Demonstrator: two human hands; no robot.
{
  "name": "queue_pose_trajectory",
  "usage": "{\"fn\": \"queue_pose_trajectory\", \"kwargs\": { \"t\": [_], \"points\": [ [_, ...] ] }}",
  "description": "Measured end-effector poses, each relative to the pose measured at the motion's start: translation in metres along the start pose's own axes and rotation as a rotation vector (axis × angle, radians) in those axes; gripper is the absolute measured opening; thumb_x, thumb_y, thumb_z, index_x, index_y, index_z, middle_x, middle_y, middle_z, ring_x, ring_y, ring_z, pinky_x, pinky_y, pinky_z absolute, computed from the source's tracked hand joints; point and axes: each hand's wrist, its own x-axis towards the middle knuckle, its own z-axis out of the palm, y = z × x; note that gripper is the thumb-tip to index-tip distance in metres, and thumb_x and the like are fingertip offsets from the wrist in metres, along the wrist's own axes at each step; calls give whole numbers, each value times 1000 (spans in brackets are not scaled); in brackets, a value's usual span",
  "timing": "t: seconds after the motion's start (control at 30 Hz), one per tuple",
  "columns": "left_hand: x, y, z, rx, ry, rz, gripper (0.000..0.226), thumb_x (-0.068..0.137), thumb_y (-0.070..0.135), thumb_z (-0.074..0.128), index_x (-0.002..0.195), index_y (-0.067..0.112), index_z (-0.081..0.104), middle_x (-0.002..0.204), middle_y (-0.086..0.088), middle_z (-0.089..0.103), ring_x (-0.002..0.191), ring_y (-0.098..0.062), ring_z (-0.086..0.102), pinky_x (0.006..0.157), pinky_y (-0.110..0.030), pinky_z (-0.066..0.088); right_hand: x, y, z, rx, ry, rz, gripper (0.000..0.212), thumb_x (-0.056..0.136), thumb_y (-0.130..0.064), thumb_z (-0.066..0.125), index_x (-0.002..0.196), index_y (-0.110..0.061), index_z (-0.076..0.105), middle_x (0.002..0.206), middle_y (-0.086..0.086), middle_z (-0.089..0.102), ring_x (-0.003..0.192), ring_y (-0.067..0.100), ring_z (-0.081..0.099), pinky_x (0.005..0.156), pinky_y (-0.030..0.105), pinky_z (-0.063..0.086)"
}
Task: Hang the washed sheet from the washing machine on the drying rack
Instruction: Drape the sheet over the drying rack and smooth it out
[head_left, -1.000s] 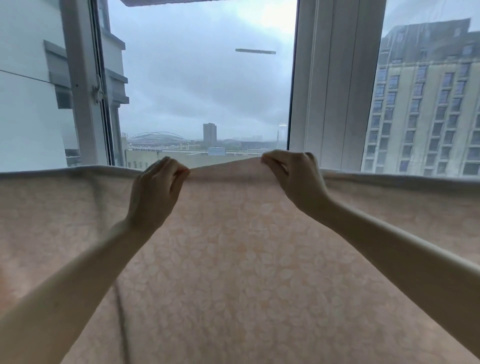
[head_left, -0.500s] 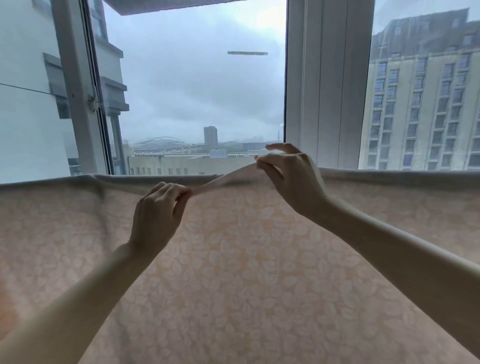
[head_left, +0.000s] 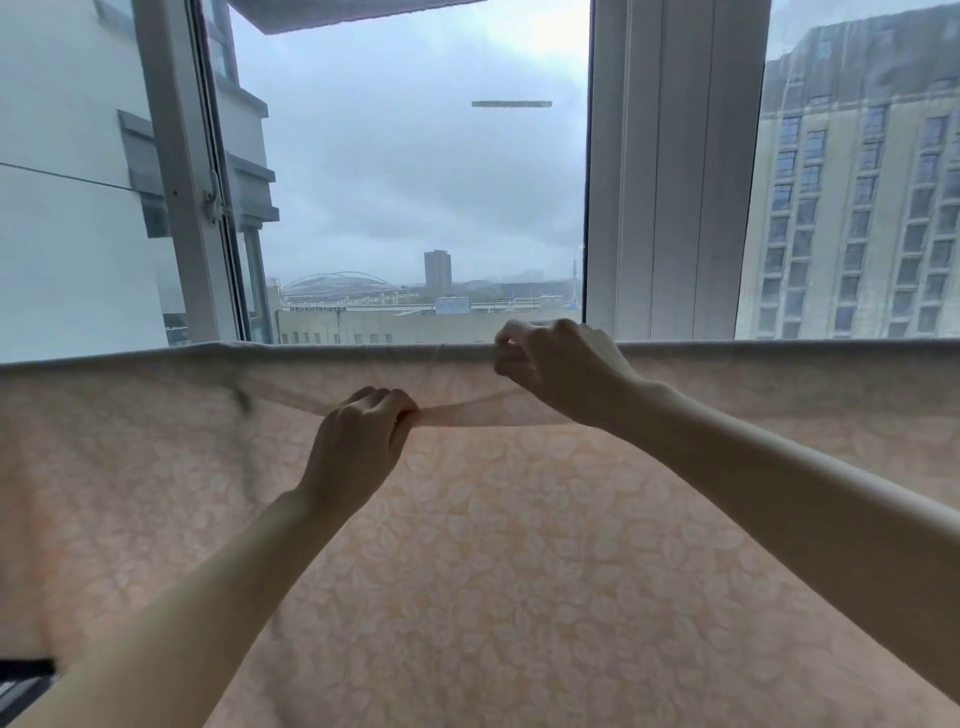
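Sheet: draped below the window post, top fold level across its foot (rack bar hidden underneath). Risk, I judge: an uneven tug could drag it off-centre. Peach, pale leaf print, thin, light showing through.
My right hand: pinching the fold at the post's foot.
My left hand: down-left of the post, gripping a taut pleat.

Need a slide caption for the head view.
Left hand and right hand pinch the pink sheet hanging before the window.
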Motion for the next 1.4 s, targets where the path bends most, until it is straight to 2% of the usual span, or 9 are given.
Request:
{"fn": "queue_pose_trajectory", "kwargs": {
  "t": [0.1, 0.23, 0.4, 0.53, 0.6, 0.97, 1.17, 1.3, 1.4],
  "points": [
    [-1, 1, -4, -18, -47, -11, 5, 84, 12, 70, 87, 8, 70, 79, -5, 71, 68, -17, 66, 65, -34, 59, 6, -3, 8, -85, 12, 2, 25, 94, -38, 56, 102, -15, 61, 93, 2, 68, 79, 24, 66, 66, 34, 51],
    [17, -6, -22, -57, -66, -30, 17, 87, 28, 65, 81, 13, 69, 74, 1, 68, 65, -12, 62, 66, -33, 56, 5, -7, 16, -247, 38, -46, 23, 95, -34, 55, 108, -16, 61, 94, 0, 65, 77, 24, 65, 59, 28, 35],
    [58, -14, -45, -23, 123, -80, 17, 84, 29, 70, 86, 13, 64, 81, 9, 59, 71, -12, 55, 68, -28, 45, 3, -5, 18, -227, 77, -40, 22, 94, -32, 57, 110, -18, 63, 93, -3, 66, 72, 23, 65, 58, 27, 35],
    [72, -46, -47, -166, -210, -239, 41, 85, 46, 64, 118, 22, 63, 116, 10, 63, 107, -9, 57, 92, -28, 42, 0, -3, 19, -218, 101, -41, 25, 94, -34, 58, 113, -20, 63, 94, -4, 66, 74, 25, 66, 58, 30, 41],
    [65, -54, -46, -258, -330, -280, 50, 82, 55, 58, 118, 22, 66, 118, 8, 66, 108, -6, 61, 99, -30, 47, -1, -1, 20, -204, 100, -42, 26, 94, -34, 56, 115, -20, 62, 95, -4, 66, 76, 25, 67, 61, 32, 46],
    [44, -60, -52, -523, -31, -375, 28, 75, 11, 76, 100, -1, 71, 93, 5, 73, 86, -3, 70, 81, -13, 52, 17, -26, 27, -150, 89, -12, 39, 96, -53, 39, 99, -23, 63, 90, -5, 66, 75, 20, 64, 62, 29, 42],
    [45, -68, -62, -593, 108, -491, 11, 77, 12, 77, 87, 11, 73, 66, 19, 70, 65, 1, 66, 67, -12, 52, 53, -73, 42, 18, 28, 4, 38, 99, -42, 41, 71, -19, 54, 70, -3, 60, 65, 20, 55, 60, 30, 38],
    [45, -71, -68, -623, 222, -495, 10, 78, 13, 76, 87, 15, 73, 63, 22, 68, 64, 4, 64, 65, -11, 51, 75, -91, 53, 122, 104, 59, 29, 97, -25, 44, 78, -16, 63, 70, 5, 64, 67, 28, 61, 64, 34, 49],
    [36, -83, -76, -621, 116, -370, 11, 76, 9, 77, 86, 12, 73, 65, 21, 69, 64, 1, 65, 65, -10, 50, 73, -92, 59, 204, 279, -39, 30, 98, -31, 43, 90, -19, 70, 72, 3, 69, 65, 24, 64, 64, 37, 53]
  ]
}}
